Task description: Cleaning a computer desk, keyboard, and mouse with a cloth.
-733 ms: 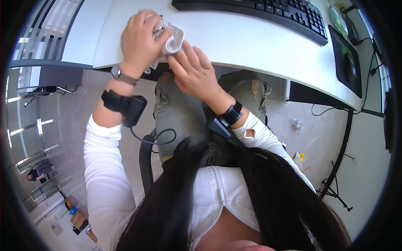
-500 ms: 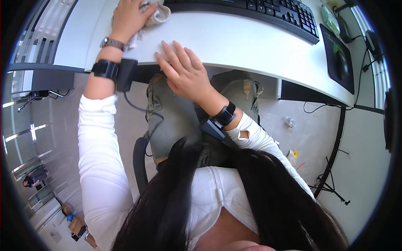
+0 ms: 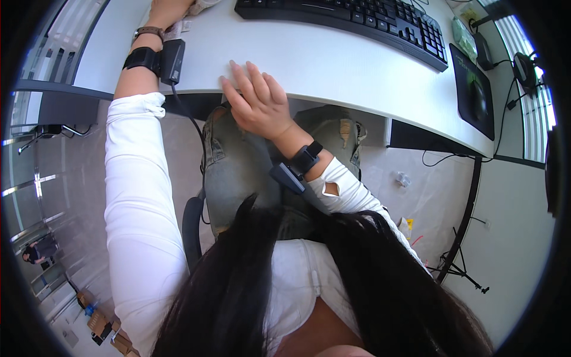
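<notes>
At the top edge of the view, my left hand [image 3: 169,12] reaches far over the white desk [image 3: 333,56]. A greyish-white cloth [image 3: 202,6] shows beside its thumb side, held under the hand. The fingertips and most of the cloth are cut off by the frame. My right hand [image 3: 262,104] lies at the desk's front edge with its fingertips over the white surface. Its fingers are stretched out and a little apart, with nothing in them.
A black keyboard [image 3: 351,24] sits on the desk ahead. To its right are a black mouse [image 3: 477,98] on a mouse pad [image 3: 461,65], a green packet [image 3: 464,37] and cables. A cable [image 3: 193,125] hangs from my left wrist device. A tripod [image 3: 455,268] stands at lower right.
My left hand has moved farther away and slightly left, taking the cloth along, so more of both is out of view. My right hand stays at the desk edge.
</notes>
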`<state>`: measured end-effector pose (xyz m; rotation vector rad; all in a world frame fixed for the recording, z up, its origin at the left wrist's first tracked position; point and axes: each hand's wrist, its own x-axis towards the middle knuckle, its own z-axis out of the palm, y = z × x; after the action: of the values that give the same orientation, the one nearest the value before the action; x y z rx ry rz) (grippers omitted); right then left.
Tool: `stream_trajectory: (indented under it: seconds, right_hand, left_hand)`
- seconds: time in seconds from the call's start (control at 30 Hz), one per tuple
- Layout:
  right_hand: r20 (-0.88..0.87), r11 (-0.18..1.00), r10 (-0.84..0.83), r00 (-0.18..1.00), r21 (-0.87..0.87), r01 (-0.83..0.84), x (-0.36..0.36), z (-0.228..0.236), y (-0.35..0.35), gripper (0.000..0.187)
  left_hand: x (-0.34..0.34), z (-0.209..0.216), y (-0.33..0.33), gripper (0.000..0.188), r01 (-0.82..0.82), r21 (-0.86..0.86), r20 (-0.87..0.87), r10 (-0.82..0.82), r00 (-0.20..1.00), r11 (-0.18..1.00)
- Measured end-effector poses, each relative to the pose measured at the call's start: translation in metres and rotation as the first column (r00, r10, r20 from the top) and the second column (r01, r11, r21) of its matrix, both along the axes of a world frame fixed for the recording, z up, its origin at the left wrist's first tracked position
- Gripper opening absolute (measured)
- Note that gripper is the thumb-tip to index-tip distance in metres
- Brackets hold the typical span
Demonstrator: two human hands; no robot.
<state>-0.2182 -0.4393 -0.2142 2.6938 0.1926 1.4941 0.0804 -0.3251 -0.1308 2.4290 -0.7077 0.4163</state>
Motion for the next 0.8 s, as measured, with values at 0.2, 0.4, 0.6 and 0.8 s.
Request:
stream_trajectory:
  seconds: [0.2,0.4,0.6,0.8]
  right_hand:
    - [0.001,0.999,0.035,0.999,0.034,-0.035,-0.001,-0.001,0.002,0.037]
    - [-0.025,0.997,0.058,0.998,0.056,-0.057,0.0,0.002,0.002,0.038]
    - [-0.115,0.988,0.124,0.986,0.106,-0.112,-0.007,0.012,-0.002,0.044]
    - [-0.219,0.984,0.149,0.964,0.133,-0.122,-0.017,0.013,0.001,0.05]
  left_hand:
    - [0.021,-0.02,0.052,0.04,0.131,-0.123,0.006,-0.131,0.991,0.984]
    - [-0.008,-0.011,0.103,0.037,0.138,-0.104,0.101,-0.127,0.987,0.985]
    - [-0.061,-0.005,0.131,0.041,0.118,-0.149,0.001,-0.119,0.993,0.982]
    - [-0.148,0.0,0.148,0.04,0.046,-0.02,0.132,-0.043,0.99,0.999]
